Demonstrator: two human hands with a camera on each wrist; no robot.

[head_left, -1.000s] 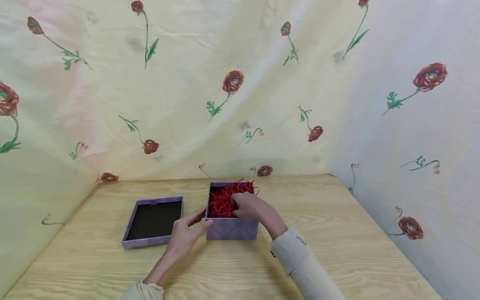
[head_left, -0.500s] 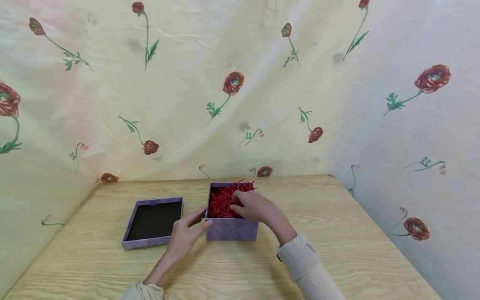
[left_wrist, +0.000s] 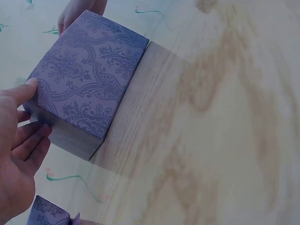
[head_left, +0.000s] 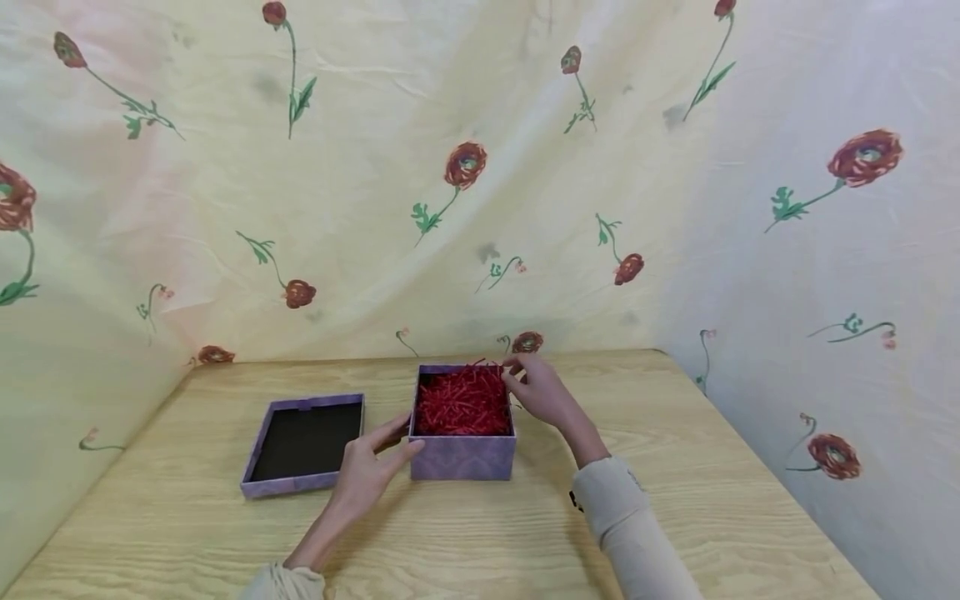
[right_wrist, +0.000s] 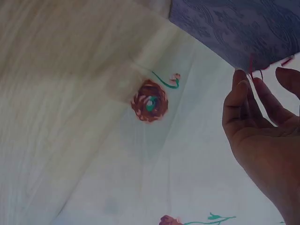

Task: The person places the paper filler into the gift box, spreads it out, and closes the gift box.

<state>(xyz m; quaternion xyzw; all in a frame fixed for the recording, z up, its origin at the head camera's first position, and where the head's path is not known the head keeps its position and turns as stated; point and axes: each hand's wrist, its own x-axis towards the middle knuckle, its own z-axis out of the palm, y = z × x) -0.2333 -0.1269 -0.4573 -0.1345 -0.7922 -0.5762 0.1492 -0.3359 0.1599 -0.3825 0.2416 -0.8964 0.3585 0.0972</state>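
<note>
A purple patterned box stands open-topped on the table, filled with red shredded paper. My left hand holds its near left corner. In the left wrist view, that thumb is on the front face of the box, and the fingers are against the left side. My right hand is at the far right corner, palm beyond the rim. Loose red strands hang over the edge by its fingertips in the right wrist view. Its thumb stays apart from the fingers, which are loosely bent.
Left of the box lies a purple box lid, its black inside facing up. A wood-grain table carries both. Floral cloth hangs behind and at both sides.
My right hand has come up out of the shredded paper and moved right to the box's far right corner. The left hand and the lid have stayed put.
</note>
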